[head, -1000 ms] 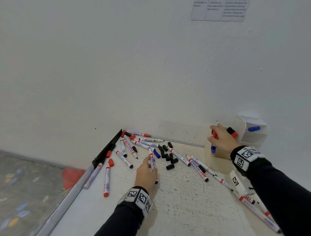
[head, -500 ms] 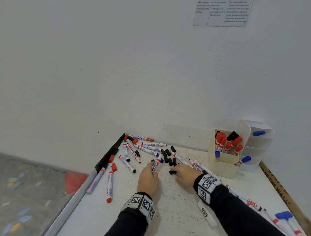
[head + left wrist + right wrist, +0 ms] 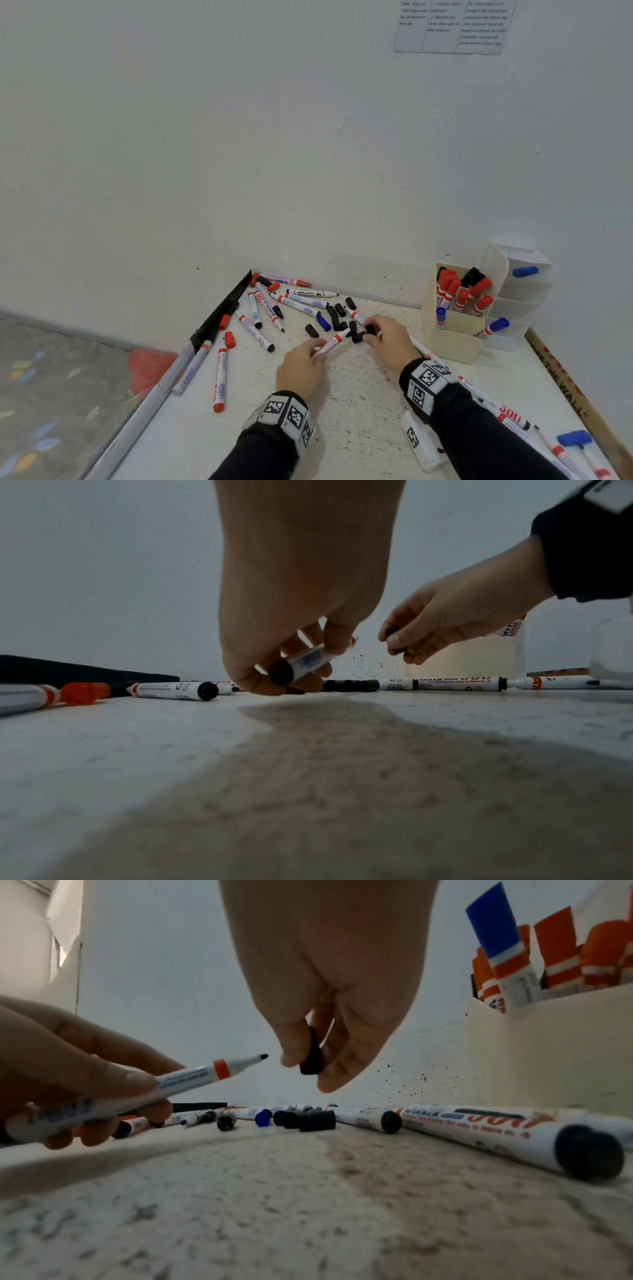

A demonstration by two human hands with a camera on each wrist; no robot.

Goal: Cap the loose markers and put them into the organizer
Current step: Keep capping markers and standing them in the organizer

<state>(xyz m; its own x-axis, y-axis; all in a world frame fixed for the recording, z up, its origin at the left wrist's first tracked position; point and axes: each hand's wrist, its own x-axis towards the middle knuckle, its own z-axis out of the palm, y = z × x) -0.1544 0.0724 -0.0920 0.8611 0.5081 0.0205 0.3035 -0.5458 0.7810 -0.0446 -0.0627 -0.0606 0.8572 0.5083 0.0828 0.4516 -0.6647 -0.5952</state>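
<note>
My left hand (image 3: 308, 353) grips an uncapped white marker (image 3: 330, 344) with an orange band and black tip, lifted off the table and pointing up-right; the same marker (image 3: 192, 1080) shows in the right wrist view and its black butt end (image 3: 284, 669) in the left wrist view. My right hand (image 3: 373, 334) pinches a black cap (image 3: 311, 1056) a short way from the marker's tip, apart from it. Loose black caps (image 3: 337, 317) and one blue cap (image 3: 322, 323) lie just beyond both hands. The cream organizer (image 3: 455, 342) stands at the right with several capped markers upright in it.
Several uncapped and capped markers (image 3: 267, 308) are scattered at the table's back left by a black strip (image 3: 222, 311). More markers (image 3: 513, 416) lie under my right forearm. A white tiered holder (image 3: 524, 294) sits behind the organizer against the wall. The table edge drops off at left.
My right hand came away from the organizer to the cap pile and picked up a black cap. My left hand lifted the marker off the table and angled it toward the right hand.
</note>
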